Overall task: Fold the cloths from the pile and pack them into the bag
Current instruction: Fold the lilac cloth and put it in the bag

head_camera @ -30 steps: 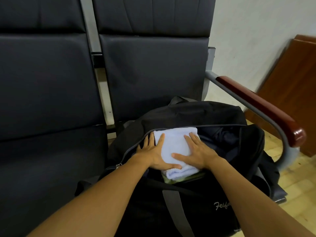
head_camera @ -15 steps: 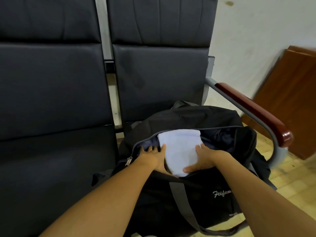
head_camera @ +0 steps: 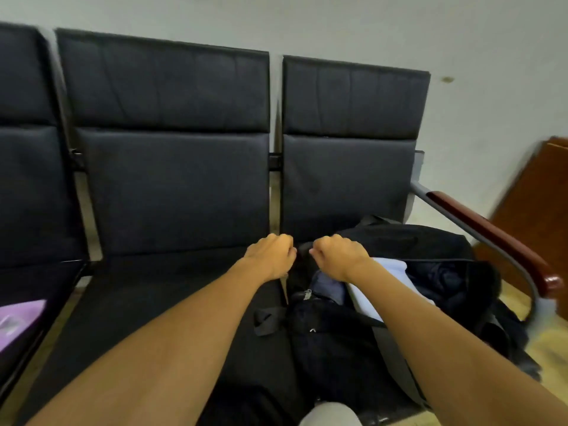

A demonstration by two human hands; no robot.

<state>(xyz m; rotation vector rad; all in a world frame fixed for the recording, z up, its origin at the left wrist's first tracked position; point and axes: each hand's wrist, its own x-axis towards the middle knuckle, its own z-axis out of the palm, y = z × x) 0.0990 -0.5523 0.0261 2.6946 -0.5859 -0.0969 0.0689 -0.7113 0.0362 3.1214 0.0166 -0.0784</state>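
A black duffel bag (head_camera: 399,241) stands unzipped on the right-hand seat. A folded pale blue cloth (head_camera: 390,265) lies inside its mouth, partly hidden by my right forearm, with dark fabric beside it. My left hand (head_camera: 270,256) and my right hand (head_camera: 338,256) hover close together over the bag's left end, clear of the cloth. The fingers of both are curled in, and I see nothing held in either. A purple cloth (head_camera: 18,315) lies on the far left seat.
The black bench has a middle seat (head_camera: 153,302) to the left of the bag. A metal armrest with a red-brown pad (head_camera: 479,229) curves round the bag's right side. A brown wooden board (head_camera: 541,210) leans on the wall beyond it.
Both hands have come up off the pale cloth and out of the bag, moving to its left end with fingers curling in. The view has swung left and upward.
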